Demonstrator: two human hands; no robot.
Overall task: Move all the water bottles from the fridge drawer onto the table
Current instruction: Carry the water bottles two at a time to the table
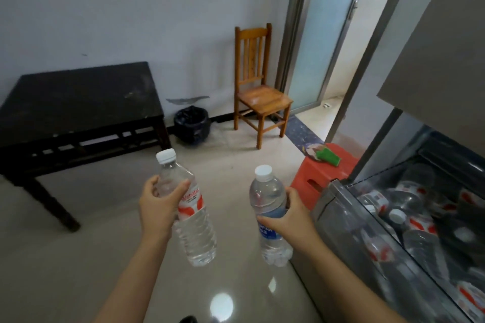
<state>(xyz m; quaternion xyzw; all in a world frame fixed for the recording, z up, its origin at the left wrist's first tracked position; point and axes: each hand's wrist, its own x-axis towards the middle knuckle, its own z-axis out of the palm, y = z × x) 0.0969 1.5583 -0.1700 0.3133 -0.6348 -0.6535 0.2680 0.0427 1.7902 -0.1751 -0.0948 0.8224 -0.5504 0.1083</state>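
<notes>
Two ribbed clear-plastic cylinders: red-labelled bottle (195,233), blue-labelled bottle (266,198).

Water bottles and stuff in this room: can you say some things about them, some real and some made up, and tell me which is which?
1. The left hand holds a red-and-white-label water bottle. True.
2. The right hand holds nothing. False: it grips a blue-label water bottle.
3. The wooden chair lies tipped over. False: it stands upright by the wall.
4. The fridge drawer has more bottles in it. True.
5. The plastic stool by the fridge is blue. False: it is red.
</notes>
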